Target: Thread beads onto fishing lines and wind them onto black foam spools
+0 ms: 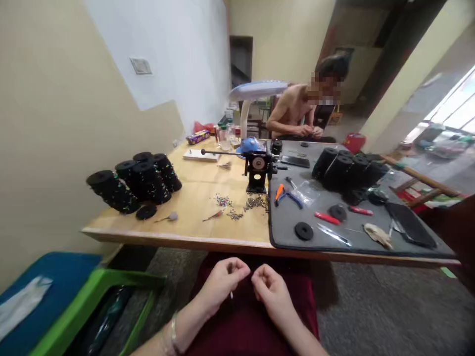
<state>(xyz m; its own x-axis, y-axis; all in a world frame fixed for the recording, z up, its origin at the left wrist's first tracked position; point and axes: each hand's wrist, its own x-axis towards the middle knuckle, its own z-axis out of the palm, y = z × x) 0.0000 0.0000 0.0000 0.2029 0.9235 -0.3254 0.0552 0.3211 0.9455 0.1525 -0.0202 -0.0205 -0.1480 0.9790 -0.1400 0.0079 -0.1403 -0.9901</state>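
Note:
My left hand (229, 279) and my right hand (270, 289) are raised over the dark red cloth (252, 326) on my lap, in front of the table edge. Thumb and fingertips are pinched together on each, with a small gap between the two hands. A tiny white-tipped thing (232, 295) shows below my left palm; the rest of it is hidden. What sits in either pinch is too small to name. Nearest on the table lie small coloured beads (223, 200), little metal pieces (255, 202) and an orange-and-grey feathery piece (214, 215).
A black hand-cranked device (257, 170) stands mid-table beside a grey mat (282, 232) with pliers (290, 198), tweezers (334, 235) and black foam discs (304, 231). Stacked black foam rolls (111, 190) stand left. A person (297, 109) sits across. A green crate (100, 282) is lower left.

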